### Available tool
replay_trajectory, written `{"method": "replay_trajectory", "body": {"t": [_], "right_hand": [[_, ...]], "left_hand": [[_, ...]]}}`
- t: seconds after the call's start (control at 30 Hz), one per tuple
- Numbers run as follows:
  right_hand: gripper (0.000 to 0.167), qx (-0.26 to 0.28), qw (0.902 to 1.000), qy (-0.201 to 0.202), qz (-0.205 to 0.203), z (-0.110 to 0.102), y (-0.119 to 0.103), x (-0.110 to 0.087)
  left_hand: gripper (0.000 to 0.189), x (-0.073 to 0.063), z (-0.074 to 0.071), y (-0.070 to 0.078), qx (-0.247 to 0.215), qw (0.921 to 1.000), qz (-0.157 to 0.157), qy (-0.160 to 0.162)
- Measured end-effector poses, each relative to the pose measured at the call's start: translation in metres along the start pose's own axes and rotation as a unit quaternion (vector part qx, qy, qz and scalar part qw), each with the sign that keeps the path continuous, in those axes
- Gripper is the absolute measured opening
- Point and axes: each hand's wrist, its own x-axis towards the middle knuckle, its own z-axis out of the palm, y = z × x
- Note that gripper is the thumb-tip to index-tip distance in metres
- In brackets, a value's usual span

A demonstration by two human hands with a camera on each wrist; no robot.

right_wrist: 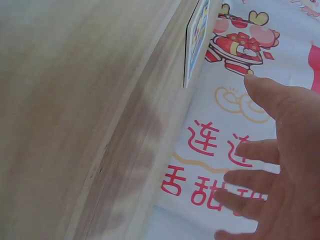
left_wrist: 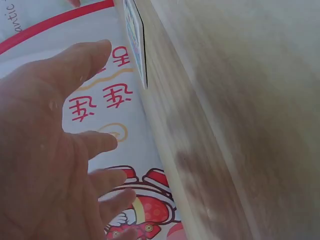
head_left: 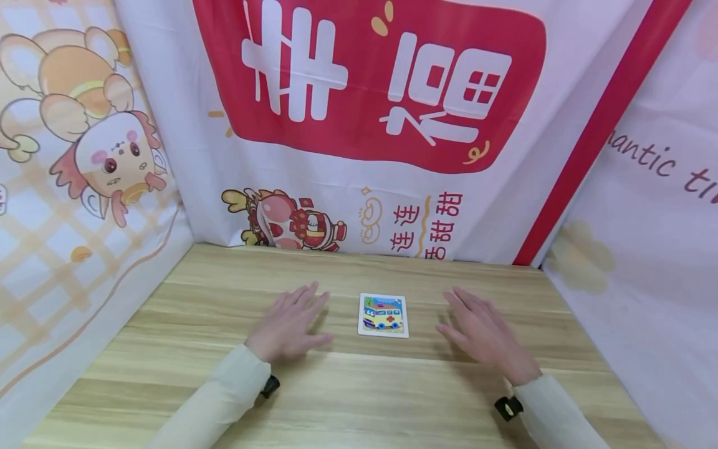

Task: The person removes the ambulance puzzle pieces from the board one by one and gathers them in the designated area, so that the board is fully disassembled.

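Observation:
A small square picture puzzle or card (head_left: pixel 384 315) with a white border lies flat on the wooden table, showing a yellow ambulance with a red cross. To its left, my left hand (head_left: pixel 293 325) hovers over the tabletop with fingers spread and nothing held. On the other side my right hand (head_left: pixel 487 333) is likewise raised, its fingers extended and holding nothing. Both hands are apart from the card. The left wrist view catches the card (left_wrist: pixel 134 40) edge-on past the thumb; the right wrist view has the card (right_wrist: pixel 196 40) at the top.
Wood-grain table (head_left: pixel 336 399) spreads beneath both hands. A white cloth with a red panel (head_left: pixel 364 143) hangs along the table's back edge. Patterned cloth (head_left: pixel 84 187) stands on the left, and a pale printed cloth (head_left: pixel 645 249) on the right. Dark bands (head_left: pixel 508 408) circle the wrists.

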Motion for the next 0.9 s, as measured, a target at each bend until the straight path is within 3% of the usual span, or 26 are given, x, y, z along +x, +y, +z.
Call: {"method": "replay_trajectory", "body": {"t": [0.27, 0.43, 0.63, 0.9], "right_hand": [[0.064, 0.103, 0.9942, -0.026, -0.019, 0.012, -0.009, 0.037], [0.058, 0.123, 0.9902, -0.041, -0.051, 0.020, -0.023, 0.067], [0.053, 0.154, 0.9835, -0.084, -0.044, 0.034, -0.040, 0.098], [0.042, 0.171, 0.9761, -0.117, -0.066, 0.047, -0.057, 0.123]], "left_hand": [[0.084, 0.041, 0.006, -0.002, -0.102, 0.9920, 0.042, -0.061], [0.086, 0.067, 0.016, -0.001, -0.136, 0.9873, 0.049, -0.064], [0.083, 0.094, 0.032, 0.006, -0.141, 0.9876, 0.040, -0.055], [0.076, 0.108, 0.035, 0.016, -0.162, 0.9849, 0.036, -0.049]]}}
